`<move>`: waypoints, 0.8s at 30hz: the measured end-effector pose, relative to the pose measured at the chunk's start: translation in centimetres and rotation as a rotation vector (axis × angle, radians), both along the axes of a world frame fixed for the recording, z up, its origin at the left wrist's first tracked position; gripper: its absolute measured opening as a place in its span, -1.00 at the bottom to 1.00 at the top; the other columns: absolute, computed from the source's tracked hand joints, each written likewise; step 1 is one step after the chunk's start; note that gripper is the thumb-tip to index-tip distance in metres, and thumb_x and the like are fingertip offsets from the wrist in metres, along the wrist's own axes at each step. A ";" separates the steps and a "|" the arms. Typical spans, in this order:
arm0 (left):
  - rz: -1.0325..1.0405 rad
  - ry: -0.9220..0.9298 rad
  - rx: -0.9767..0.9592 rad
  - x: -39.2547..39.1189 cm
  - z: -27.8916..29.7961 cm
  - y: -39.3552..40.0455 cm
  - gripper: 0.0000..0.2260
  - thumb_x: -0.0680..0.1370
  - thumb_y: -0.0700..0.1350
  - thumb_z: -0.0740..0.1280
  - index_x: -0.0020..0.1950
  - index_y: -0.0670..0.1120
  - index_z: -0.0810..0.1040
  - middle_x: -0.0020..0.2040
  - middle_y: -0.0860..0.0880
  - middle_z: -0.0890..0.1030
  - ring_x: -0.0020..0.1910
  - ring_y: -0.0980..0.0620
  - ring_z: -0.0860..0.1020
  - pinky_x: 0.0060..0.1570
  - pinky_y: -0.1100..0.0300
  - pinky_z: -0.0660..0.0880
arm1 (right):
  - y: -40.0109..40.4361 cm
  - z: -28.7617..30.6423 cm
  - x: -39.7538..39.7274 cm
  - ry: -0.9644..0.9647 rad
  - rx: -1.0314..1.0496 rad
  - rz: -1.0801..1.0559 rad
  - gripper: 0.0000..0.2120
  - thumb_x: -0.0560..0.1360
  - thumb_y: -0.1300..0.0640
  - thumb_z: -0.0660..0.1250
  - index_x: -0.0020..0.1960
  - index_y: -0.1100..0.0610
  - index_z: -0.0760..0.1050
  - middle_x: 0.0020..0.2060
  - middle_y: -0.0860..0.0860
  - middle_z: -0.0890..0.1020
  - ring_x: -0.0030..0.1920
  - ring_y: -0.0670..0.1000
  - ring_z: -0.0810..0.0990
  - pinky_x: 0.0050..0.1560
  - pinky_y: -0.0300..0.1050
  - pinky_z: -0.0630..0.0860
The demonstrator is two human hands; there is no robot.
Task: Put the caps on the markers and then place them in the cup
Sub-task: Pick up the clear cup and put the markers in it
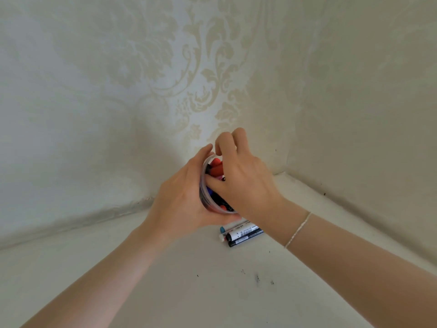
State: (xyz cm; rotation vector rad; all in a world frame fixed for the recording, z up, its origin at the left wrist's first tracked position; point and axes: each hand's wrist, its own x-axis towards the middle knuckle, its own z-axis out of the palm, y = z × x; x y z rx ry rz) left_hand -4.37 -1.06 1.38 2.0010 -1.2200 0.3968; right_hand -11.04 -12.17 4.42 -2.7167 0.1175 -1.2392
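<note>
the left hand (182,197) gripped the cup (205,197), tilted above the tabletop (212,292), while the right hand (238,176) reached curled fingers among its markers (216,170), what it grasped hidden; next, i judged, the markers (243,233) lying below needed gathering.

Soft, even daylight fills the scene, brighter on the wall (94,91) beyond the left hand (179,197) and slightly warmer past the right hand (241,176). A faint shadow falls on the wall above and left of the left hand. No harsh glare. Wide-angle bending curves the table (212,292) edges. The fingers look slightly blurred; forearms near the bottom are soft.
</note>
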 end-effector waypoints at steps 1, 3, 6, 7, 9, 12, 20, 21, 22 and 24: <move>0.007 -0.003 -0.019 0.0 0.0 0.0 0.10 0.05 0.38 0.49 0.49 0.13 0.11 0.26 0.27 0.49 0.12 0.28 0.51 0.00 0.43 0.38 | 0.0 -0.2 0.1 -0.013 -0.024 -0.020 -0.65 0.39 0.04 0.40 -0.02 0.23 0.35 -0.10 0.10 0.37 -0.54 0.05 0.28 -0.62 -0.09 0.36; 0.014 -0.027 -0.056 0.3 -0.2 0.1 0.06 0.06 0.39 0.41 0.48 0.10 0.13 0.26 0.23 0.50 0.10 0.24 0.52 -0.03 0.37 0.40 | -0.1 -0.3 -0.1 0.011 0.001 0.001 -0.72 0.39 0.05 0.30 -0.04 0.19 0.32 -0.12 0.04 0.32 -0.53 0.00 0.25 -0.59 -0.18 0.24; 0.025 -0.007 -0.082 0.7 -0.3 0.3 0.06 0.06 0.39 0.38 0.49 0.04 0.18 0.27 0.18 0.51 0.06 0.23 0.55 -0.03 0.31 0.47 | -0.3 -0.1 -0.6 0.059 0.157 0.184 -0.82 0.37 0.17 0.16 -0.05 0.13 0.23 -0.08 -0.02 0.27 -0.44 0.05 0.35 -0.48 -0.05 0.33; 0.030 0.007 -0.082 0.7 -0.2 0.4 0.07 0.05 0.39 0.38 0.49 0.04 0.19 0.26 0.18 0.52 0.04 0.28 0.53 -0.03 0.38 0.44 | -0.3 0.0 -0.7 0.046 0.182 0.252 -0.83 0.37 0.22 0.15 -0.05 0.15 0.26 -0.06 -0.01 0.29 -0.39 0.10 0.40 -0.41 0.03 0.41; 0.037 0.022 -0.077 0.7 -0.2 0.5 0.08 0.03 0.41 0.39 0.49 0.07 0.19 0.22 0.20 0.53 0.02 0.35 0.47 -0.04 0.45 0.41 | -0.4 -0.1 -0.6 0.001 0.160 0.327 -0.82 0.39 0.31 0.16 0.00 0.23 0.37 -0.04 0.04 0.36 -0.33 0.17 0.46 -0.34 0.13 0.47; 0.028 0.039 -0.056 0.7 -0.2 0.4 0.06 0.03 0.38 0.42 0.47 0.09 0.20 0.21 0.19 0.55 0.08 0.22 0.57 -0.01 0.21 0.54 | -0.3 -0.5 -0.1 -0.058 0.070 0.312 -0.80 0.42 0.38 0.18 0.01 0.29 0.47 -0.05 0.13 0.46 -0.34 0.21 0.50 -0.41 0.16 0.48; 0.025 -0.058 -0.052 0.8 -0.4 0.4 0.02 0.08 0.32 0.38 0.48 0.05 0.12 0.27 0.16 0.51 0.10 0.19 0.56 -0.01 0.25 0.53 | -0.4 -1.6 0.3 -0.008 -0.083 0.249 -0.69 0.55 0.09 0.07 -0.05 0.19 0.56 -0.09 0.08 0.52 -0.40 0.06 0.46 -0.51 0.06 0.46; 0.019 -0.063 -0.042 0.8 -0.3 0.4 0.02 0.08 0.33 0.38 0.47 0.08 0.11 0.28 0.17 0.50 0.10 0.23 0.53 -0.01 0.31 0.50 | -0.5 -1.6 0.5 0.030 -0.109 0.229 -0.67 0.54 0.07 0.05 -0.08 0.17 0.57 -0.11 0.07 0.54 -0.40 0.07 0.47 -0.51 0.05 0.46; 0.013 -0.054 -0.039 0.7 -0.3 0.4 0.03 0.08 0.35 0.41 0.47 0.09 0.11 0.27 0.18 0.50 0.09 0.28 0.49 -0.01 0.43 0.43 | -0.5 -1.5 0.7 0.064 -0.100 0.204 -0.66 0.53 0.06 0.05 -0.09 0.14 0.59 -0.12 0.05 0.56 -0.39 0.08 0.49 -0.49 0.02 0.47; -0.001 -0.035 -0.023 0.6 -0.2 0.4 0.09 0.05 0.36 0.49 0.48 0.09 0.13 0.24 0.17 0.53 0.07 0.36 0.42 -0.04 0.63 0.31 | -0.8 -1.1 0.9 0.080 0.017 0.179 -0.70 0.50 0.04 0.11 -0.09 0.09 0.61 -0.18 -0.01 0.60 -0.30 0.07 0.55 -0.38 -0.02 0.49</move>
